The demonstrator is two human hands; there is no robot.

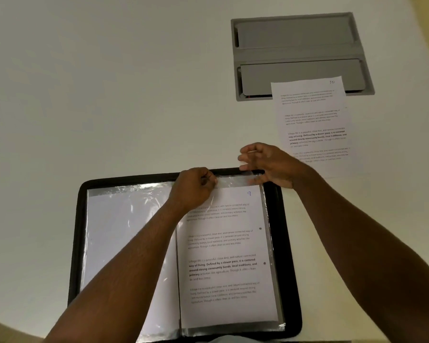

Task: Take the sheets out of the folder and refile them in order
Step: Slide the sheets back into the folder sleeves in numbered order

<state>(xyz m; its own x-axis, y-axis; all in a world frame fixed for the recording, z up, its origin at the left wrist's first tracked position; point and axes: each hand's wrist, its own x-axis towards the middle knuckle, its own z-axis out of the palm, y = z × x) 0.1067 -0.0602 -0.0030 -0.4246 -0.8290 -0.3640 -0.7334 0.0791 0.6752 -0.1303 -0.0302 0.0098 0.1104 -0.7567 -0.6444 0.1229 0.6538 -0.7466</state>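
1. One white table [109, 95], smooth and matte.
2. One black folder [289, 243], rectangular with rounded corners, lying open near the table's front edge; two glossy, crinkled plastic sleeves [124, 231] show, one per side.
3. One grey recessed hatch [300, 55] with two flat lids.
4. Two printed sheets: sheet "9" [228, 256] in the right sleeve; sheet "10" [315, 125] loose on the table, overlapping the hatch.
5. Left hand [193, 186] pinches the right sleeve's top edge.
6. Right hand [265, 164], fingers loosely spread, at the sleeve's top corner; grip cannot be told.
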